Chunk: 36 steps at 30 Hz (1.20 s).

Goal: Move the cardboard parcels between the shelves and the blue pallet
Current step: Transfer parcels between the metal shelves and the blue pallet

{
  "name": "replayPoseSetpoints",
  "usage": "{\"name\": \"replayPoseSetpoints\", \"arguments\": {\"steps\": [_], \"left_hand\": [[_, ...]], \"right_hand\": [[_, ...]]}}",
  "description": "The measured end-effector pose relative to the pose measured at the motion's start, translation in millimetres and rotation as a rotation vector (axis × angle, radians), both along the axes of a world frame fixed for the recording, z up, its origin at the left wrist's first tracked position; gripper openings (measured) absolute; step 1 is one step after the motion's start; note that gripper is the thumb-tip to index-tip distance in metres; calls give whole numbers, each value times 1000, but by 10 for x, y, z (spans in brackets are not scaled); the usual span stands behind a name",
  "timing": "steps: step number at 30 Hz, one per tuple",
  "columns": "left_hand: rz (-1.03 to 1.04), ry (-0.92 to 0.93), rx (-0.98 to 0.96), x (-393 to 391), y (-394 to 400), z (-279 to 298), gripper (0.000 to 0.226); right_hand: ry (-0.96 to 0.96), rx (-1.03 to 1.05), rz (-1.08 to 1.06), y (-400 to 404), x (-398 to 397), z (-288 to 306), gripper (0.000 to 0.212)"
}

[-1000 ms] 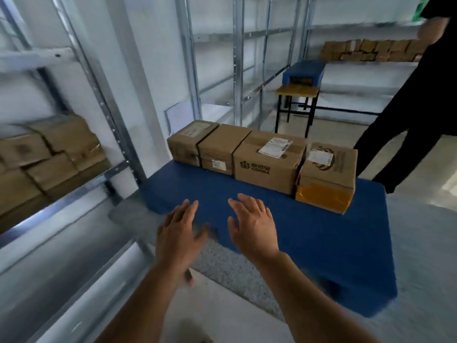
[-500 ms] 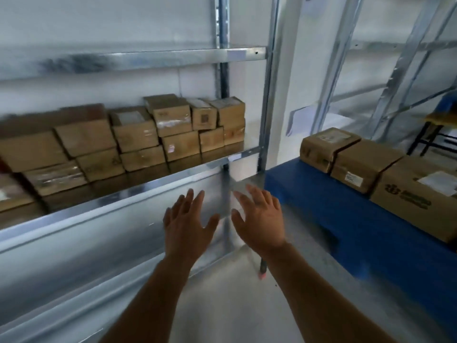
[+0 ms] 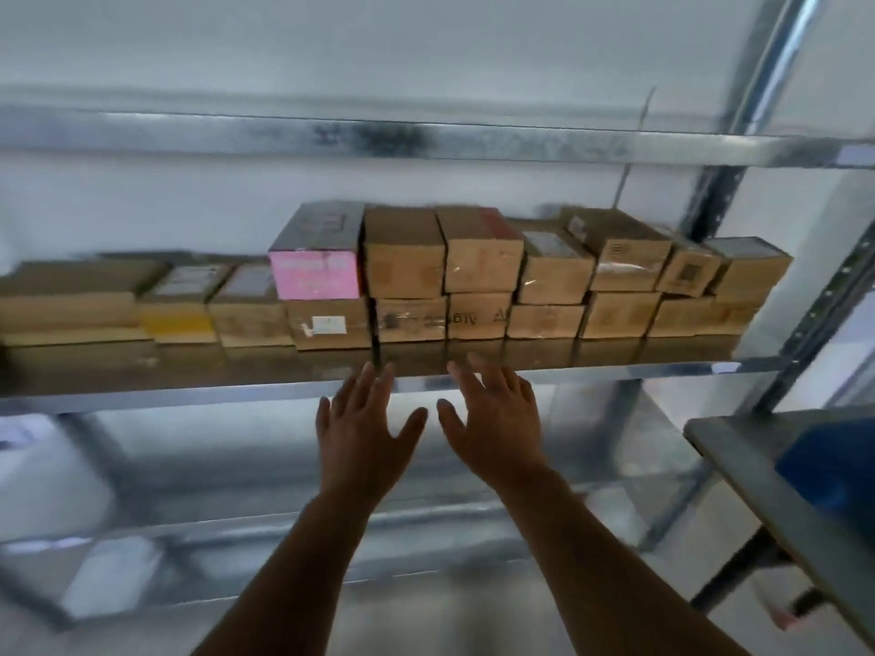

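Note:
Several cardboard parcels (image 3: 483, 269) stand in two stacked rows at the back of a metal shelf (image 3: 189, 400); one box with a pink front (image 3: 315, 277) sits among them. My left hand (image 3: 364, 428) and my right hand (image 3: 495, 421) are raised side by side in front of the shelf's front edge, fingers spread, holding nothing and short of the parcels. A corner of the blue pallet (image 3: 833, 466) shows at the right edge, lying on a grey table (image 3: 738, 461).
An upper shelf beam (image 3: 426, 139) runs above the parcels. A lower shelf level (image 3: 284, 527) lies beneath. A perforated upright post (image 3: 824, 305) stands at the right, between shelf and table. The picture is blurred by motion.
The view has swung left from the blue pallet with its parcels to face the shelf squarely. Both hands stayed open and empty in front of me, now nearer the shelf edge.

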<state>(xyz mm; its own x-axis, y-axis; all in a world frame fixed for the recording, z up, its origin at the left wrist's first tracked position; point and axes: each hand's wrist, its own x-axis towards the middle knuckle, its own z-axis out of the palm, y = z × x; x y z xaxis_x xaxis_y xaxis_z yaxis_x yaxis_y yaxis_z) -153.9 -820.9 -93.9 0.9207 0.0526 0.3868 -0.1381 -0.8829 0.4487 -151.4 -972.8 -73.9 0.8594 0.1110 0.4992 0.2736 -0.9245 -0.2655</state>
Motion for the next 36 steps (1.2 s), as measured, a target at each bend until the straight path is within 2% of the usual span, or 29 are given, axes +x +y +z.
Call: {"name": "replayPoseSetpoints", "arguments": {"steps": [5, 9, 17, 24, 28, 32, 36], "left_hand": [[140, 7, 24, 101, 821, -44, 71], [210, 35, 13, 245, 1188, -110, 72], [262, 81, 26, 824, 1491, -194, 75], [278, 74, -9, 1597, 1663, 284, 86], [192, 10, -160, 2036, 1695, 562, 71], [6, 19, -321, 2306, 1722, 692, 48], [-40, 67, -523, 2432, 1799, 728, 47]], "right_hand": [[25, 19, 106, 794, 281, -39, 50], [47, 29, 166, 1146, 537, -67, 48], [32, 50, 205, 1440, 1262, -98, 44], [-2, 120, 100, 1482, 2159, 226, 47], [10, 197, 45, 1526, 2542, 362, 48], [99, 316, 25, 1634, 2688, 400, 40], [170, 461, 18, 1751, 2671, 454, 31]]}}
